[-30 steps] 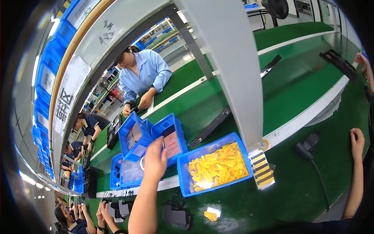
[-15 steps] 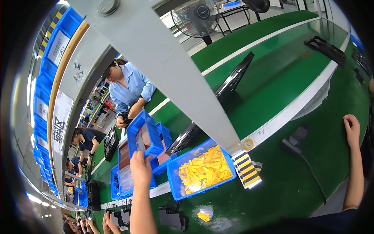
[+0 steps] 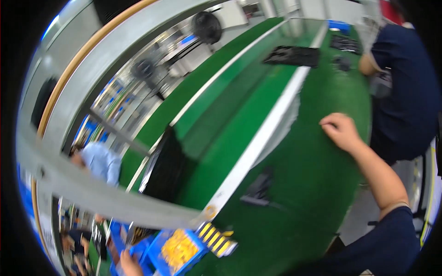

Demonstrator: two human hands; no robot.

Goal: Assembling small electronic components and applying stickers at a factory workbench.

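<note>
across the workshop a black fan stands behind a green conveyor belt, whose white rail borders a green workbench. a black panel is on the belt; a co-worker in navy is at the right. at the lower edge, the left hand is blurred beside blue bins, its grip impossible to tell. the bin of yellow strips is just to its right. the right hand, fingers curled together, is over the workbench, well apart from the bins.
</note>
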